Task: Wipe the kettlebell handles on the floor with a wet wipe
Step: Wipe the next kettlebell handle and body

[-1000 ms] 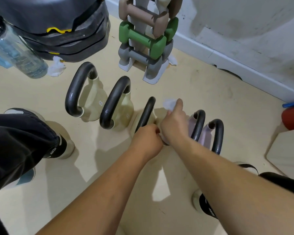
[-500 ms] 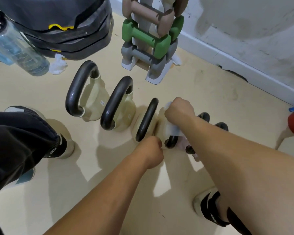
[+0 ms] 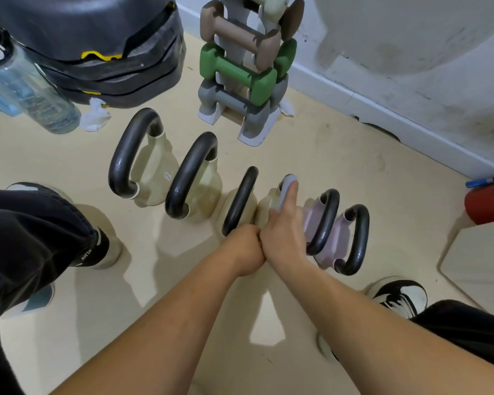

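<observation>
Kettlebells stand in a row on the floor (image 3: 340, 166), six in all, and both hands meet at the near end of the fourth kettlebell (image 3: 268, 205). The left hand (image 3: 247, 246) is closed into a fist at the base of that handle, knuckles touching the right hand (image 3: 283, 232). The right hand is wrapped along the handle with its thumb pointing up the bar toward the far end. A wet wipe (image 3: 286, 192) lies pressed between the thumb and the handle, covering most of the bar, so little of the black shows there.

Just left of the left hand stands the third kettlebell (image 3: 240, 201), and further left two larger cream kettlebells (image 3: 143, 161). Just right of the right hand are two pale purple kettlebells (image 3: 330, 220) with black handles.

Beyond the hands, near the wall, a dumbbell rack (image 3: 240, 67) holds brown, green and grey weights. Far to the left of the hands lie a water bottle (image 3: 29, 89) and a crumpled white tissue (image 3: 94, 115).
</observation>
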The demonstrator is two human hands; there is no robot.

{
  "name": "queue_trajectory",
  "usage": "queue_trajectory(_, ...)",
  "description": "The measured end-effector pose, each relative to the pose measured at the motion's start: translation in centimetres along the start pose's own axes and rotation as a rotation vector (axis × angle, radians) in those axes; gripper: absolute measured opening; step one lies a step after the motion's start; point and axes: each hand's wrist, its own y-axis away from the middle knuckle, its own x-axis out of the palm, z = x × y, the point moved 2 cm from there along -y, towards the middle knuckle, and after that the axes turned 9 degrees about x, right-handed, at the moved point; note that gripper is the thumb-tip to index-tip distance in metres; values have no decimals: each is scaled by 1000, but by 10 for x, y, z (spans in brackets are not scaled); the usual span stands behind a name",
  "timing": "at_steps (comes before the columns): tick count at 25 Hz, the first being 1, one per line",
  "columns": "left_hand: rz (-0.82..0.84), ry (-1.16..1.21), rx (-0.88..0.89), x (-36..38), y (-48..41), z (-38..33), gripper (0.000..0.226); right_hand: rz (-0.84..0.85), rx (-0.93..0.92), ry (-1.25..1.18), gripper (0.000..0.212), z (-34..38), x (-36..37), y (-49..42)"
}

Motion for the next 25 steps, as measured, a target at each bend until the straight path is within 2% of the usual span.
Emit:
queue_trajectory(3, 84, -95, 20, 5, 3, 6, 23, 86, 62, -93, 67, -5, 3, 16)
queue_trajectory(7, 35, -59, -48, 9, 6, 13, 36, 19, 91, -112, 55, 22, -8, -9)
queue_trajectory(10, 6, 2, -75, 7, 4, 12, 43, 104, 248, -73, 38, 43, -20, -69)
queue_trajectory(12, -18, 20, -63, 3, 1, 12, 41, 213, 401, 30, 41, 48, -19, -95)
queue_trajectory(13, -27, 25, -62, 2, 0, 13, 39, 269, 472, -21, 43, 46, -15, -102)
queue_trajectory(14, -33, 38, -63, 1, 0, 14, 38, 312, 472, -132, 44, 41, -13, -103)
queue_trajectory(17, -24, 53, -68, 3, 5, 9, 35, 117, 389, -431, 54, 22, -14, -75)
queue_trajectory(18, -16, 43, -62, 4, 7, 8, 33, 100, 364, -448, 52, 19, -13, -56)
queue_trajectory(21, -15, 41, -51, 7, 14, 11, 22, 10, 190, -318, 37, 7, -8, -3)
queue_trajectory(22, -22, 49, -47, 9, 17, 13, 19, -9, 142, -298, 40, 1, -6, 13)
queue_trajectory(25, 0, 35, -64, 11, 29, 18, 22, 95, 97, -225, 75, -18, 9, 44)
